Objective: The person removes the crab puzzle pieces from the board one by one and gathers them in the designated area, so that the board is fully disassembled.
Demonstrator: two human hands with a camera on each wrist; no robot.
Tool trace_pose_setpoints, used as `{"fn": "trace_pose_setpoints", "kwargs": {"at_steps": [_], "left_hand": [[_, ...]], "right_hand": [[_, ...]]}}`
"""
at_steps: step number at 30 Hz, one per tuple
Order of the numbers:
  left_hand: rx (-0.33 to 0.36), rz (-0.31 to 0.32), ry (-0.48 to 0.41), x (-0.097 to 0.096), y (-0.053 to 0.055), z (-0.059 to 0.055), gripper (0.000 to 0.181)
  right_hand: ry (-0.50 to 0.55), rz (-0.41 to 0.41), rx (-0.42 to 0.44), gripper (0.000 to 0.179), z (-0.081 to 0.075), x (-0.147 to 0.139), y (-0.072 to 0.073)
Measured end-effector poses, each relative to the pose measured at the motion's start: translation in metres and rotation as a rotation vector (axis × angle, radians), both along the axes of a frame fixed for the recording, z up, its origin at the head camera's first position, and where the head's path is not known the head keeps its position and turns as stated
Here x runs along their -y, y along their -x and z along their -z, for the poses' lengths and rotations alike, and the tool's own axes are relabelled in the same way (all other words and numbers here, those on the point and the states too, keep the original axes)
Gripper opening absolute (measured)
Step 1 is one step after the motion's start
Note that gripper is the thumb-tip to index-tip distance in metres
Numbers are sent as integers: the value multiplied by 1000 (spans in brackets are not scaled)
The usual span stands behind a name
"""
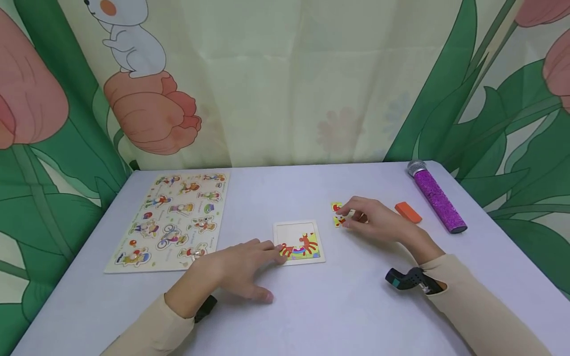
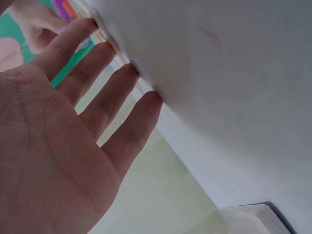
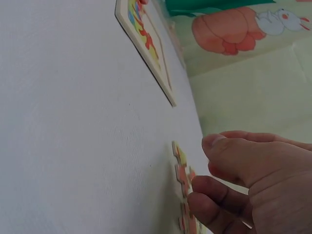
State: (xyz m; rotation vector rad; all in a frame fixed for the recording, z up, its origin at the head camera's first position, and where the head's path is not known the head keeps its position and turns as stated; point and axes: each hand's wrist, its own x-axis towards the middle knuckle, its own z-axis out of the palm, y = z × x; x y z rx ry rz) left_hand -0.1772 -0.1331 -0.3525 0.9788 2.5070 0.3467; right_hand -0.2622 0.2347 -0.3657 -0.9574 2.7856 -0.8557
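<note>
A small square jigsaw tray (image 1: 296, 227) lies mid-table, its lower part filled with pieces picturing red animals and a rainbow. My left hand (image 1: 245, 267) rests its straight fingertips at the tray's left edge, the thumb spread to the side. In the left wrist view the palm (image 2: 53, 151) holds nothing. My right hand (image 1: 378, 220) is to the right of the tray, fingers bent, over loose yellow-and-red puzzle pieces (image 1: 336, 207). In the right wrist view, the lower fingertips (image 3: 200, 204) are right at those pieces (image 3: 181, 170), partly hiding them; no piece shows between thumb and index finger.
A large board of cartoon animal figures (image 1: 151, 222) lies at the left, partly behind my left hand. Beyond my right hand are an orange block (image 1: 407, 212) and a purple glittery microphone (image 1: 438, 200). A printed curtain (image 1: 289, 99) hangs at the table's back edge.
</note>
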Motion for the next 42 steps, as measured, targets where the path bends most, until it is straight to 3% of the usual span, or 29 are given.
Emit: {"fn": "trace_pose_setpoints", "kwargs": {"at_steps": [18,42], "left_hand": [[15,-2,16,-1,3,0,69],[6,-14,12,-1,0,-2,69]], "right_hand": [[33,-129,-25,28,-2,38,3],[-44,-249,86,36,-5,66,-1]]}}
